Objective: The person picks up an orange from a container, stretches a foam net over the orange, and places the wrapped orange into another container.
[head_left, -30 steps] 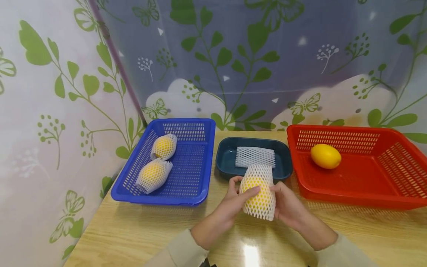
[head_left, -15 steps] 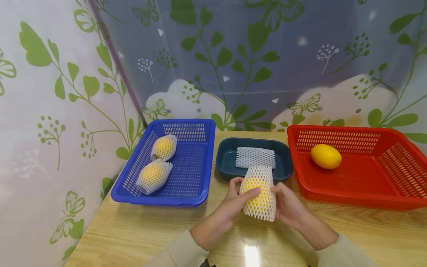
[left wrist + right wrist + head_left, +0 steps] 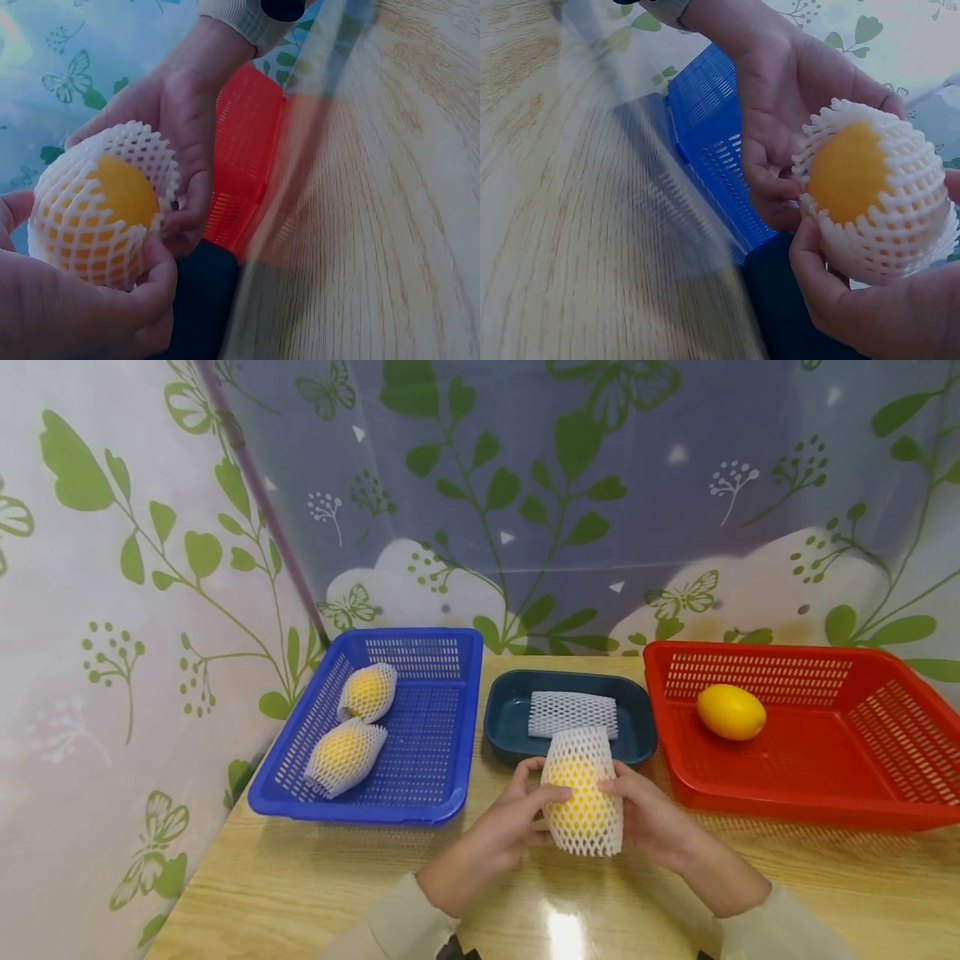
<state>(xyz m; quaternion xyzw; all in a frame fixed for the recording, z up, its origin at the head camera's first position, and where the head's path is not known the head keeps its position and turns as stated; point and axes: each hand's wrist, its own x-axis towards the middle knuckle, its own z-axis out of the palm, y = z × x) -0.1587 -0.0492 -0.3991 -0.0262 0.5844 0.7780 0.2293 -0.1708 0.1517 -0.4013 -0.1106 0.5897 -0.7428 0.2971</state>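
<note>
- L hand (image 3: pixel 517 814) & R hand (image 3: pixel 651 814), lower ctr of head view: both grip the fruit (image 3: pixel 583 817) thru its net (image 3: pixel 582 743), one per side, thumbs on top; neither's free.
- Step, from where I stand: seating the net, approx. done; fruit's well inside, but wrist views show its near end bare at the mouth.
- Next move prob. calls for a light 2-handed tug to even that rim; foam looks thin, so a hard pull could tear it.
- Long axis: net runs approx. up-down the frame, narrower end pointing up at the tray (image 3: pixel 504 720), mouth down twd the bottom edge. Fruit's own axis seems to match; can't be sure w/ the net on.
- A spare net (image 3: pixel 572 710) lies crosswise in the tray, ctr; 2 netted fruits (image 3: pixel 345 758) in the blue basket (image 3: pixel 427 727), left; 1 bare fruit (image 3: pixel 731 712) in the red basket (image 3: pixel 817 760), right.
</note>
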